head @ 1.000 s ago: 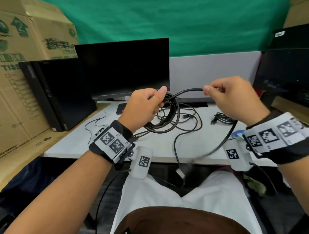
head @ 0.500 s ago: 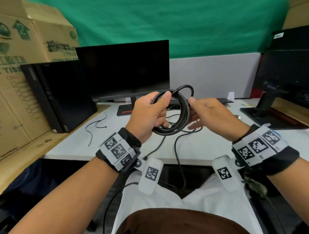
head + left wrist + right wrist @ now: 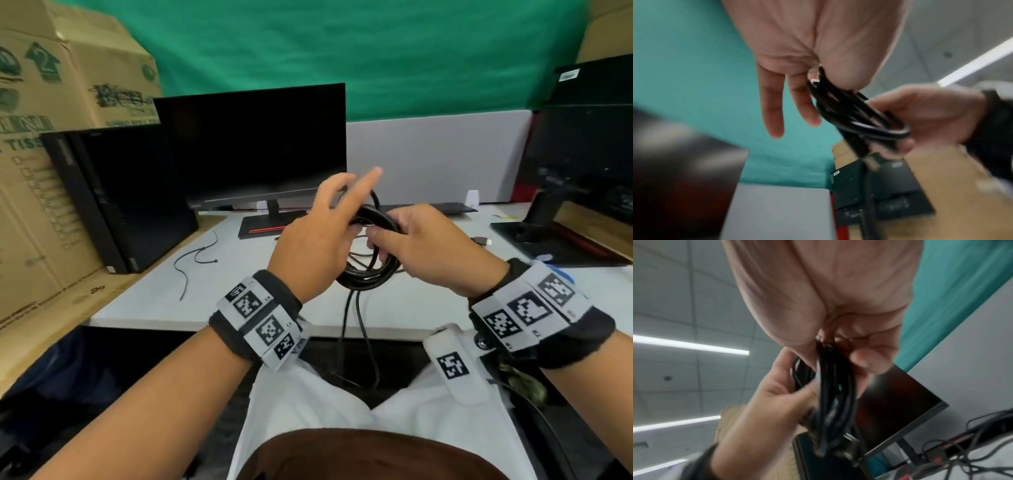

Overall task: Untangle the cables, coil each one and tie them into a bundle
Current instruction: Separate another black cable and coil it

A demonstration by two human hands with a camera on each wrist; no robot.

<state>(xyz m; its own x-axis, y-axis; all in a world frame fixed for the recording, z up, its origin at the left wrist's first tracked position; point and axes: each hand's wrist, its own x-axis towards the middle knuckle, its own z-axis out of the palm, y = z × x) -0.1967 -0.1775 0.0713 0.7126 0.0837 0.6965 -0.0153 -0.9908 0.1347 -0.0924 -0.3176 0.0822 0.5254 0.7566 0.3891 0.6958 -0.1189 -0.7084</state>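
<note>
From the head view, the coiled black cable (image 3: 368, 270) hangs between the two hands above the near edge of the white desk (image 3: 239, 274), presumably so its loops stay stacked. The left hand (image 3: 315, 240) has two fingers stretched up and away while the cable passes behind its palm; how the thumb lies there is hidden. The right hand (image 3: 421, 246), just beside it, has fingers curled round the top of the coil. A loose tail drops from below the hands toward the lap, so the coil looks unfinished. More cables (image 3: 195, 263) lie on the desk beyond the left hand, well apart. In the left wrist view, that hand (image 3: 818, 48) pinches the loops (image 3: 855, 116) at the thumb base, two fingers hanging straight and free, while the right hand (image 3: 925, 113) grips the far side. In the right wrist view, the right hand (image 3: 838, 313) closes on the bunched strands (image 3: 830, 394), with the left hand (image 3: 777, 394) below supporting them, likely a handover of grip.
</note>
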